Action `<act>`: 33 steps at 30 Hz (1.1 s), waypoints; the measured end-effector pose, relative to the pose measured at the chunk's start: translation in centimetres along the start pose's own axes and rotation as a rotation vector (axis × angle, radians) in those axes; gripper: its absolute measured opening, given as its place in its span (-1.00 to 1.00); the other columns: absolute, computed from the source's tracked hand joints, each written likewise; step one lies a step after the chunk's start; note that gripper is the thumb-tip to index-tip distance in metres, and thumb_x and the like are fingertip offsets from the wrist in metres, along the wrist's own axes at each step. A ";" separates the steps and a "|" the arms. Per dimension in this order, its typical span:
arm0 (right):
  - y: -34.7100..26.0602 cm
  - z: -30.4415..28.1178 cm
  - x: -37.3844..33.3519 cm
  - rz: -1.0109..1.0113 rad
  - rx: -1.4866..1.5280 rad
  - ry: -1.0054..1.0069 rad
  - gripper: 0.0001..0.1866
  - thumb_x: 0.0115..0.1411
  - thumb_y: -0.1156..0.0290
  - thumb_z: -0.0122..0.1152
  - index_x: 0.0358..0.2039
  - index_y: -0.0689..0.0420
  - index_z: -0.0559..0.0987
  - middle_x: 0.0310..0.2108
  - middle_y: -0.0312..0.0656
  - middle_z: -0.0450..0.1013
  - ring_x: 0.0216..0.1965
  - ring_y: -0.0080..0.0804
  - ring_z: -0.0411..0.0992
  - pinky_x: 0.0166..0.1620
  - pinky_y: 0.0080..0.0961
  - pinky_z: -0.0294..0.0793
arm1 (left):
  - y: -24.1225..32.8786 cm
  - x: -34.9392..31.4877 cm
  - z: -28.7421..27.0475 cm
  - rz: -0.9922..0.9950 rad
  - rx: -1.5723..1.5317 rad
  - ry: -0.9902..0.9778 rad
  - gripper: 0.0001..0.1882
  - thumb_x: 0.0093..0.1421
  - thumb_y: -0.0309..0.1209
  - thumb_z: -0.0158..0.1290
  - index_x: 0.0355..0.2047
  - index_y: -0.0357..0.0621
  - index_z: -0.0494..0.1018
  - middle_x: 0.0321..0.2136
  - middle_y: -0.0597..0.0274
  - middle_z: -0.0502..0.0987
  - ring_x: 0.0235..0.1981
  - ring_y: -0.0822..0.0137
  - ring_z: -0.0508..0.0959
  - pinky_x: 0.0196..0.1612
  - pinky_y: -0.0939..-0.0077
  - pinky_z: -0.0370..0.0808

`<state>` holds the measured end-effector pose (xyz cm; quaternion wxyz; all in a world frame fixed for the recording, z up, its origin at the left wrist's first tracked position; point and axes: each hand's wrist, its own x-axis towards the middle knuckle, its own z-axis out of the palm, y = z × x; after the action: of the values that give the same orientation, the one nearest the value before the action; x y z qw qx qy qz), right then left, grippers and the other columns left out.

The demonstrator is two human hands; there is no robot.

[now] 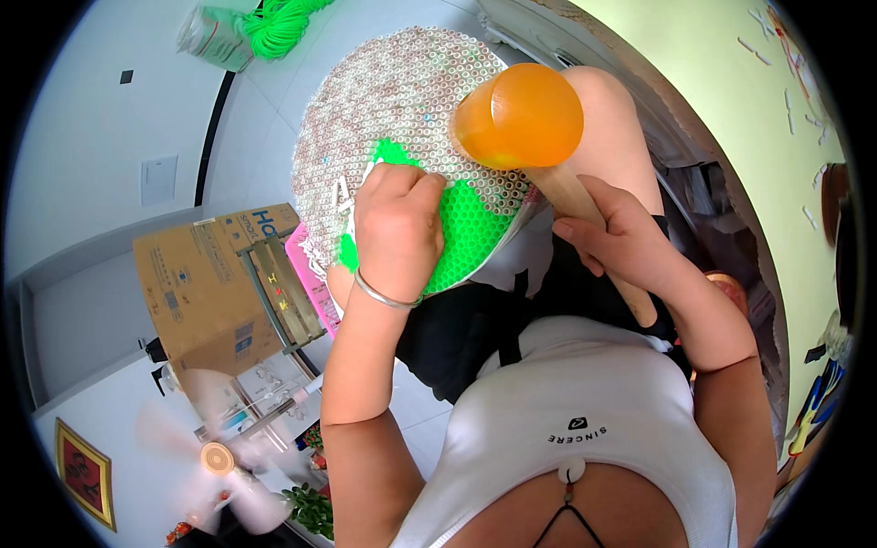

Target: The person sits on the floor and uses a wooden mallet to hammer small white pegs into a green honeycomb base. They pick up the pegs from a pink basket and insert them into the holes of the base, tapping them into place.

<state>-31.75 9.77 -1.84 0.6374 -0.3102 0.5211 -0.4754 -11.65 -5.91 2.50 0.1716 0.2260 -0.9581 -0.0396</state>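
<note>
A round board lies across my lap, mostly packed with short pale tubes (pixel 384 87) standing on end. Bare green honeycomb mesh (pixel 470 239) shows on its near side. Over that mesh, my left hand (pixel 399 224) is closed with its knuckles up; whatever its fingers pinch is hidden beneath them. My right hand (pixel 626 228) grips the wooden handle of a mallet (pixel 521 117), whose orange head hovers over the tubes at the board's right. Several loose white tubes (pixel 342 195) lie on the board just left of my left hand.
A pink basket (pixel 309 267) sits left of the board, near a folding stool (pixel 290 290) and a large cardboard box (pixel 187 297). Green cord (pixel 277 29) is coiled at the far left. A fan (pixel 217 458) spins at lower left. Along the right runs a pale green tabletop (pixel 713 55).
</note>
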 end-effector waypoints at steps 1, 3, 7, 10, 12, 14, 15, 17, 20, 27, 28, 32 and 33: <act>-0.2 0.0 0.0 0.006 -0.003 0.000 -0.75 0.30 0.37 0.18 -0.12 0.24 0.45 -0.57 -0.36 0.35 -0.67 -0.68 0.27 -0.61 -0.68 0.26 | 0.0 0.0 0.1 0.025 0.019 -0.008 -0.82 -0.10 -0.67 0.16 -0.43 -0.21 0.55 -0.46 0.12 0.52 -0.40 0.08 0.49 -0.33 0.27 0.44; -0.2 -0.1 0.0 0.012 -0.005 -0.002 -0.75 0.30 0.36 0.19 -0.12 0.24 0.45 -0.58 -0.36 0.35 -0.67 -0.67 0.27 -0.60 -0.67 0.26 | 0.1 0.4 0.0 0.063 0.072 -0.055 -0.80 -0.14 -0.67 0.14 -0.43 -0.22 0.55 -0.48 0.12 0.51 -0.41 0.08 0.48 -0.33 0.26 0.44; -0.5 -0.4 0.0 0.045 -0.015 -0.028 -0.77 0.29 0.47 0.13 -0.07 0.25 0.41 -0.49 -0.34 0.35 -0.65 -0.67 0.29 -0.58 -0.69 0.29 | 0.6 1.1 -0.5 0.096 0.157 -0.145 -0.78 -0.18 -0.66 0.12 -0.44 -0.23 0.54 -0.51 0.13 0.47 -0.43 0.08 0.46 -0.35 0.25 0.44; -0.4 -0.5 0.1 0.066 -0.011 -0.035 -0.76 0.29 0.53 0.11 -0.05 0.26 0.39 -0.45 -0.33 0.35 -0.65 -0.66 0.29 -0.57 -0.69 0.30 | 1.0 1.5 -0.5 0.114 0.190 -0.163 -0.79 -0.19 -0.64 0.13 -0.45 -0.24 0.53 -0.54 0.12 0.45 -0.44 0.08 0.45 -0.35 0.26 0.43; -0.4 -0.6 0.1 0.064 -0.004 -0.041 -0.76 0.29 0.52 0.11 -0.05 0.26 0.39 -0.45 -0.33 0.35 -0.64 -0.65 0.30 -0.57 -0.69 0.31 | 0.9 1.2 -0.6 0.111 0.193 -0.188 -0.79 -0.21 -0.64 0.14 -0.46 -0.24 0.51 -0.54 0.11 0.44 -0.43 0.08 0.45 -0.35 0.25 0.43; -0.5 -0.6 0.0 0.063 -0.005 -0.042 -0.76 0.29 0.52 0.11 -0.05 0.26 0.39 -0.44 -0.33 0.35 -0.64 -0.65 0.30 -0.57 -0.69 0.31 | 0.7 1.2 -0.7 0.104 0.194 -0.214 -0.80 -0.21 -0.64 0.14 -0.48 -0.25 0.50 -0.53 0.10 0.43 -0.42 0.08 0.45 -0.35 0.25 0.43; -0.5 -0.6 0.0 0.066 -0.007 -0.042 -0.75 0.29 0.52 0.11 -0.05 0.26 0.39 -0.44 -0.33 0.35 -0.64 -0.65 0.30 -0.57 -0.69 0.31 | 0.5 1.2 -0.7 0.097 0.194 -0.228 -0.80 -0.21 -0.64 0.14 -0.48 -0.25 0.49 -0.53 0.10 0.43 -0.42 0.08 0.45 -0.35 0.25 0.43; -0.5 -0.7 0.0 0.072 -0.013 -0.042 -0.75 0.28 0.52 0.11 -0.04 0.26 0.39 -0.43 -0.33 0.35 -0.64 -0.65 0.31 -0.57 -0.69 0.32 | 0.4 1.4 -0.7 0.109 0.188 -0.240 -0.81 -0.20 -0.64 0.14 -0.49 -0.25 0.49 -0.52 0.09 0.43 -0.41 0.08 0.45 -0.35 0.24 0.44; -0.4 -0.6 0.0 0.055 0.004 -0.044 -0.73 0.28 0.52 0.11 -0.02 0.26 0.38 -0.43 -0.33 0.35 -0.65 -0.65 0.31 -0.56 -0.70 0.32 | 0.5 1.9 -0.6 0.167 0.173 -0.237 -0.85 -0.19 -0.61 0.11 -0.52 -0.23 0.46 -0.52 0.09 0.41 -0.41 0.09 0.44 -0.34 0.25 0.44; -0.4 -0.6 -0.1 0.073 0.016 -0.027 -0.68 0.28 0.46 0.15 0.00 0.28 0.40 -0.47 -0.34 0.36 -0.65 -0.65 0.29 -0.57 -0.68 0.31 | 0.1 2.3 -0.6 0.191 0.109 -0.280 -0.93 -0.18 -0.54 0.05 -0.59 -0.20 0.41 -0.54 0.08 0.39 -0.41 0.09 0.44 -0.31 0.28 0.44; -0.3 -0.6 -0.1 0.059 0.020 -0.019 -0.67 0.28 0.40 0.18 -0.01 0.29 0.42 -0.53 -0.35 0.35 -0.66 -0.66 0.28 -0.59 -0.67 0.29 | 0.1 2.4 -0.5 0.192 0.108 -0.281 -0.93 -0.18 -0.55 0.06 -0.60 -0.20 0.41 -0.54 0.08 0.39 -0.41 0.09 0.44 -0.31 0.28 0.44; -0.5 -0.6 0.0 0.087 -0.028 -0.037 -0.69 0.28 0.51 0.12 0.01 0.27 0.38 -0.43 -0.33 0.36 -0.64 -0.65 0.31 -0.57 -0.69 0.32 | 0.2 2.4 -0.2 0.198 0.113 -0.261 -0.90 -0.18 -0.58 0.07 -0.57 -0.21 0.44 -0.54 0.07 0.41 -0.42 0.07 0.44 -0.33 0.26 0.44; -0.5 -0.4 0.0 0.068 -0.030 -0.023 -0.69 0.28 0.45 0.15 -0.01 0.27 0.40 -0.48 -0.34 0.36 -0.65 -0.65 0.30 -0.58 -0.68 0.30 | 0.2 2.5 -0.2 0.195 0.113 -0.264 -0.87 -0.18 -0.61 0.08 -0.52 -0.23 0.47 -0.54 0.06 0.43 -0.42 0.05 0.45 -0.34 0.25 0.45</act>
<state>-32.33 9.62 -1.48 0.6544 -0.3073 0.5311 -0.4419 -13.75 -6.84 3.49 0.0344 0.1340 -0.9904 0.0017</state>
